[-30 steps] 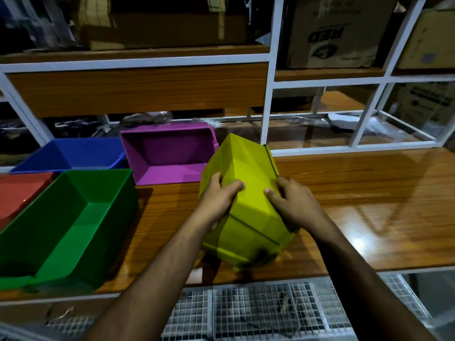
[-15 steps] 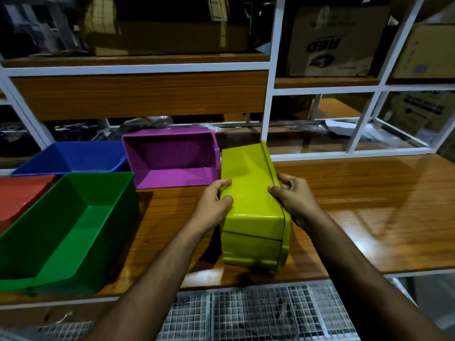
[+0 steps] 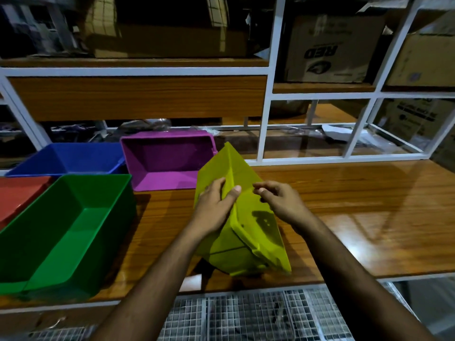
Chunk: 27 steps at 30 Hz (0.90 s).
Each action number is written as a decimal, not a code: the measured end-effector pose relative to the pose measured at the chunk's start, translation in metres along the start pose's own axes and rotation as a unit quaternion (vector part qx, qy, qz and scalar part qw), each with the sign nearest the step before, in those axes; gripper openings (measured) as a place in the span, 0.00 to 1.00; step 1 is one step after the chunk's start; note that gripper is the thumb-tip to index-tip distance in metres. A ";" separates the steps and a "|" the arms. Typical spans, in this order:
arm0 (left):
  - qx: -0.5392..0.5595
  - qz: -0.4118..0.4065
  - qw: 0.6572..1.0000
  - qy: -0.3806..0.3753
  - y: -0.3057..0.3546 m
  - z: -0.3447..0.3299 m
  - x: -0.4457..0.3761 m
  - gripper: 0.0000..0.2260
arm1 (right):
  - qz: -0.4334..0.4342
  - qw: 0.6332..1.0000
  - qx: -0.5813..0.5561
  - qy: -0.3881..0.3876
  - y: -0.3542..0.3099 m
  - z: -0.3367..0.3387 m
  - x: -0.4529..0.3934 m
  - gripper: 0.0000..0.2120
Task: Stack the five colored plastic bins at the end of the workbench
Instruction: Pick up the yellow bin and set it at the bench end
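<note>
A yellow-green bin (image 3: 248,173) stands tilted on one corner on the workbench (image 3: 357,205), near its front edge. My left hand (image 3: 216,207) grips its left side, thumb over the ridge. My right hand (image 3: 278,203) hovers just over the bin's right face with loosely curled fingers and casts a shadow on it. The green bin (image 3: 73,217) sits open side up at the front left. Beside it at the far left is the red bin (image 3: 19,193), cut off by the frame. Behind them stand the blue bin (image 3: 69,158) and the purple bin (image 3: 160,158).
A white metal shelf frame (image 3: 266,114) with wooden boards rises behind the bench. Cardboard boxes (image 3: 330,50) fill the upper shelves. The right half of the bench is bare wood. A wire mesh shelf (image 3: 246,316) lies below the front edge.
The yellow-green bin has been turned again, from lying on its side to tilted on a corner. My right hand has come off its right side and now hovers over it.
</note>
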<state>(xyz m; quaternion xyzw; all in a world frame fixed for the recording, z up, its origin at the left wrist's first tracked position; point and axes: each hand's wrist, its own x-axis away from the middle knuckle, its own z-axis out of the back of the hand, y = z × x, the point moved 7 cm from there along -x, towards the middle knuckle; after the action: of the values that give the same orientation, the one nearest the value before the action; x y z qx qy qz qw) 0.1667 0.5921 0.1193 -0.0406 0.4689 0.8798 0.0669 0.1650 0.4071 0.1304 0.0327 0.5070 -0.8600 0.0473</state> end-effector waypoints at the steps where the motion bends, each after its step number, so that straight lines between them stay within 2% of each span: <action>1: 0.020 0.015 1.000 0.003 -0.007 0.007 0.001 0.30 | -0.014 0.999 0.051 0.008 0.011 0.005 -0.003 0.14; 4: 0.086 0.055 0.995 0.009 -0.028 0.028 -0.001 0.33 | -0.096 0.977 0.190 -0.029 0.052 0.006 -0.008 0.19; 5: 0.102 0.065 0.993 0.011 -0.034 0.033 -0.001 0.31 | -0.124 0.969 0.206 -0.049 0.064 0.003 -0.006 0.19; 7: 0.109 0.083 0.990 0.018 -0.053 0.042 -0.005 0.25 | -0.152 0.967 0.193 -0.067 0.084 -0.007 -0.008 0.20; 10: 0.096 0.123 0.988 0.019 -0.080 0.051 -0.002 0.16 | -0.150 0.977 0.140 -0.050 0.101 -0.017 -0.015 0.20; 12: 0.123 0.163 0.979 0.007 -0.097 0.049 0.005 0.08 | -0.147 0.980 0.126 -0.035 0.092 -0.018 -0.013 0.10; 16: 0.197 0.211 0.957 0.006 -0.123 0.040 0.016 0.11 | -0.143 0.985 0.092 -0.024 0.084 -0.017 -0.013 0.07; 18: 0.216 0.217 0.952 -0.001 -0.127 0.038 0.017 0.11 | -0.162 0.986 0.045 -0.023 0.090 -0.020 -0.013 0.08; 22: 0.257 0.217 0.942 -0.014 -0.124 0.037 0.017 0.10 | -0.231 0.957 -0.175 -0.019 0.100 -0.024 -0.006 0.10; 25: 0.278 0.208 0.937 -0.031 -0.120 0.035 0.012 0.10 | -0.236 0.941 -0.244 -0.011 0.097 -0.016 0.002 0.03; 27: 0.283 0.197 0.937 -0.054 -0.113 0.029 0.009 0.10 | -0.235 0.932 -0.276 0.003 0.097 -0.006 0.010 0.07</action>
<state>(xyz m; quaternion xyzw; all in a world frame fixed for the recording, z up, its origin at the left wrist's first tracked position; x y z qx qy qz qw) 0.1756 0.6788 0.0416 0.1211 0.6924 0.7074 -0.0738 0.1664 0.3650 0.0423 -0.0993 0.7176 -0.6728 -0.1502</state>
